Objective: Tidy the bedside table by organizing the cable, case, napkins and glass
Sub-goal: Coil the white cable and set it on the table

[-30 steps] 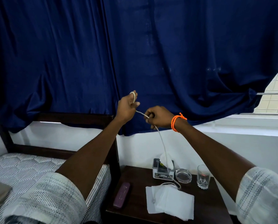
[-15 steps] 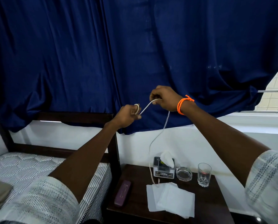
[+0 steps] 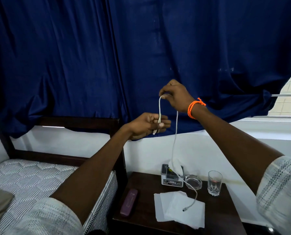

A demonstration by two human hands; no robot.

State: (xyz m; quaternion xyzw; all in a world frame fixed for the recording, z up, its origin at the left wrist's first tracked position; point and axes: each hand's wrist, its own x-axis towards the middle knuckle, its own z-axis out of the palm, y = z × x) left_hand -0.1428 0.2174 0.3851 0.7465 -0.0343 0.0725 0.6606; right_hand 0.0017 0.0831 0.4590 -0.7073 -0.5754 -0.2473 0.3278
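Both hands are raised in front of the blue curtain, holding a thin white cable (image 3: 175, 136). My left hand (image 3: 148, 125) pinches one end, with a short loop rising from it. My right hand (image 3: 175, 95), above and to the right, grips the top of that loop. The rest of the cable hangs down, its free plug end lying on the white napkins (image 3: 177, 211) spread on the dark bedside table (image 3: 144, 221). A purple case (image 3: 129, 202) lies at the table's left edge. A clear glass (image 3: 214, 182) stands at the right.
A tissue box (image 3: 170, 178) stands at the back of the table, with a glass ashtray (image 3: 193, 181) beside it. A bed with a striped mattress (image 3: 31, 180) and dark wooden headboard (image 3: 77, 121) lies to the left. A window (image 3: 290, 99) shows at far right.
My right hand rose higher and my left hand shifted right and turned palm up, so the stretch of cable between them now stands upright as a loop. The free end swung onto the napkins.
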